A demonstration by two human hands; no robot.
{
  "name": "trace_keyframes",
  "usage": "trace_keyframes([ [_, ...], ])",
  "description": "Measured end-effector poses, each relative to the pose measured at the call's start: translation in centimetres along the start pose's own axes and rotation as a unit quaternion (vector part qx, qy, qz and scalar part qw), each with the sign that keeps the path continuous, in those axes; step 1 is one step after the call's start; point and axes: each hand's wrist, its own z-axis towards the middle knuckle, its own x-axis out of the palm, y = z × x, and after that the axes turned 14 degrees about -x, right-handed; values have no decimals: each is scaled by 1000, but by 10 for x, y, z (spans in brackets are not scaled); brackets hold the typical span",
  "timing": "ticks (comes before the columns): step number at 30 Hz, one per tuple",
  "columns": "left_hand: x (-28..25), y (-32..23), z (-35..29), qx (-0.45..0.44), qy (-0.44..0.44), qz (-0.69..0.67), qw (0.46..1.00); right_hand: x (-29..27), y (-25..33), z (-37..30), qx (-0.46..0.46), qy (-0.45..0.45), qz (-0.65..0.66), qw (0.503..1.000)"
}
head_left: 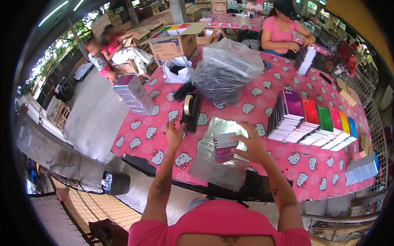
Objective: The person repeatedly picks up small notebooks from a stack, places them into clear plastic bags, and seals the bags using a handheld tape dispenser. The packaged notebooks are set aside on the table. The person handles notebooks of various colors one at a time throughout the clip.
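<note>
A small stack of spiral notebooks (224, 148) with a purple cover and white page edges sits on clear plastic sheets (205, 160) in front of me. My right hand (250, 143) curves around the stack's right side, thumb and fingertips against it, the other fingers spread. Left of the plastic, my left hand (175, 132) is raised over the table with fingers apart; nothing is visible in it. Just beyond its fingertips stands a black tape dispenser (191, 117) with a roll of tape (188, 105).
Notebook rows in several colours (293, 104) stand right; another stack (133, 96) rises at the left edge. A large plastic bag (230, 57) of dark strips and a cardboard box (174, 50) lie farther back. A co-worker (283, 30) handles notebooks across the pink table (254, 108).
</note>
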Motion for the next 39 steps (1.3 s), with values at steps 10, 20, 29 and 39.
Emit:
trace_keyframes([
  [10, 17, 4, 0, -195, 160, -315, 915, 13, 38, 39, 25, 21, -64, 997],
  [20, -25, -81, -38, 155, 367, -211, 893, 33, 39, 53, 62, 100, -79, 990],
  [29, -15, -125, -45, 341, 337, -42, 876, 12, 31, 45, 92, 24, -122, 988],
  [39, 36, -137, -67, 459, 221, 54, 859, 50, -34, -31, -28, 43, 114, 992],
])
